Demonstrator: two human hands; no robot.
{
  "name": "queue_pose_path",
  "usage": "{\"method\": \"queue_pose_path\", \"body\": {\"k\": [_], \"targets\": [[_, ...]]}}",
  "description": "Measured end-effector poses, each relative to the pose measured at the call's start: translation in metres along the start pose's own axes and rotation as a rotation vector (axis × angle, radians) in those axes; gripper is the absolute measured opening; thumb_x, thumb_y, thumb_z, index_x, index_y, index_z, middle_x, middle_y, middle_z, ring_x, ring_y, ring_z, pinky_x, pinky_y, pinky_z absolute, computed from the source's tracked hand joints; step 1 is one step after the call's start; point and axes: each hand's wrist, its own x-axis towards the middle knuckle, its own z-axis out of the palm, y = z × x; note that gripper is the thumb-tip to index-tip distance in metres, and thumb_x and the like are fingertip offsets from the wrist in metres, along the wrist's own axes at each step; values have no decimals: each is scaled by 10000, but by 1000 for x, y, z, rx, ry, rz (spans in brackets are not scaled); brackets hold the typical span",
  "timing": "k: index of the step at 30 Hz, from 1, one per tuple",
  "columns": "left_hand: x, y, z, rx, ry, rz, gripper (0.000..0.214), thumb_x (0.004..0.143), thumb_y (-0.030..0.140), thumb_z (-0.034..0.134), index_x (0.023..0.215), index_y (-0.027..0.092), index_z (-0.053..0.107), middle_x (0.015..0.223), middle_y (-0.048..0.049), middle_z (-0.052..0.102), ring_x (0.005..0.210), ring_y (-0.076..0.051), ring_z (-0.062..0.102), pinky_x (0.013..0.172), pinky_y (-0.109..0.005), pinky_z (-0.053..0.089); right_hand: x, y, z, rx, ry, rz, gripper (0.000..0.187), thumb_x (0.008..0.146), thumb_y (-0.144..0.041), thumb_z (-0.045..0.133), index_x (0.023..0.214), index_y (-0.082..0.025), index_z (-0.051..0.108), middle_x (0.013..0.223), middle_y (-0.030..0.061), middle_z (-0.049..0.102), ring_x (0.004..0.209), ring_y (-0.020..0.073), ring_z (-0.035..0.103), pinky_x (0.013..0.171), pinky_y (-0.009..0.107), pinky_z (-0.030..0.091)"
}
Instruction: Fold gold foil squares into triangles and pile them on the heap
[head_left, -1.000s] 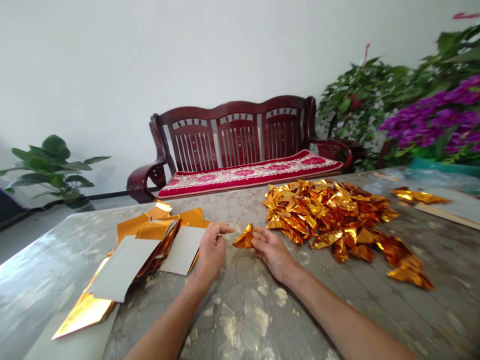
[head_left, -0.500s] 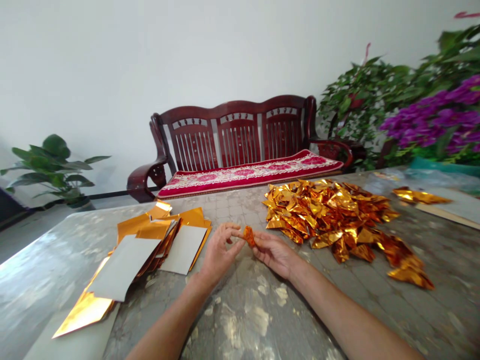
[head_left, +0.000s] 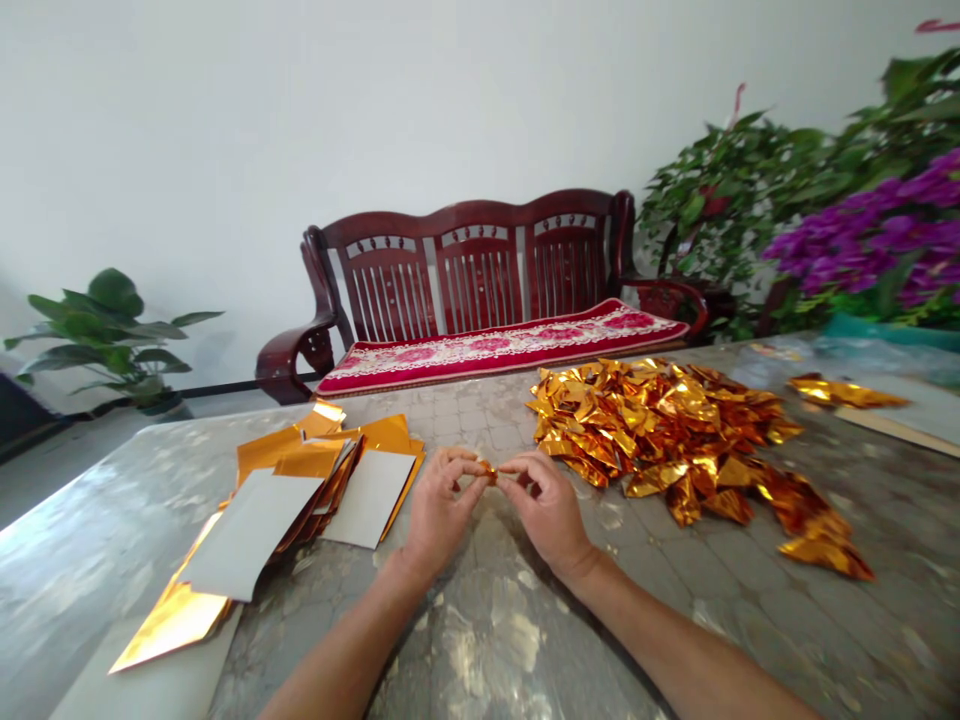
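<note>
I see foil pile [head_left: 660, 415] shiny gold-orange, sheets [head_left: 251, 530] lt grey & gold, bench [head_left: 474, 213] dk red-brn, cushion [head_left: 487, 347] red w/ pink-&-white floral, blooms [head_left: 892, 235] purple.

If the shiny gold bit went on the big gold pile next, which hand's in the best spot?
Probably the right hand: it is nearer the gold pile and pinches the small gold piece. The left hand pinches it too, but sits nearer the flat sheets.

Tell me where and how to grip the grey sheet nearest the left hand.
Probably pinch the sheet by its near edge, from the near side: that edge lies uncovered, while gold foil shows under the right edge, where a grip might catch both.
</note>
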Motion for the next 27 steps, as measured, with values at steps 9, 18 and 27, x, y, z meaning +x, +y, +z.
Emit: {"method": "queue_pose_path", "body": {"k": [9, 18, 27], "targets": [[-6, 4, -6, 338, -26, 280, 137, 943, 196, 549, 921, 224, 681, 1021, -44, 627, 920, -159, 584, 795, -270, 471, -2, 1, 1, -6, -95, 110, 154, 844, -255, 604, 939, -197, 709, 881, 35, 681, 755, 165, 604, 722, 281, 475], [-15, 1, -3, 665, -92, 581, 178, 945, 155, 510, 957, 233, 669, 992, -31, 650, 776, -164, 546, 685, -284, 426, -1, 0, 3, 92, -111, 328, 259, 796, -273, 562, 1019, -158, 627, 541, -80, 484, 529, 131, 483, 537, 234, 387], [-22, -8, 6, 520, -57, 460, 193, 953, 187, 505, 1099, 239, 620, 1016, -43, 640, 877, -163, 595, 787, -275, 471, 13, 11, -18, -190, 29, 157, 398, 789, -202, 495, 1166, -150, 612, 577, -60, 545, 554, 138, 522, 586, 238, 394]]}}
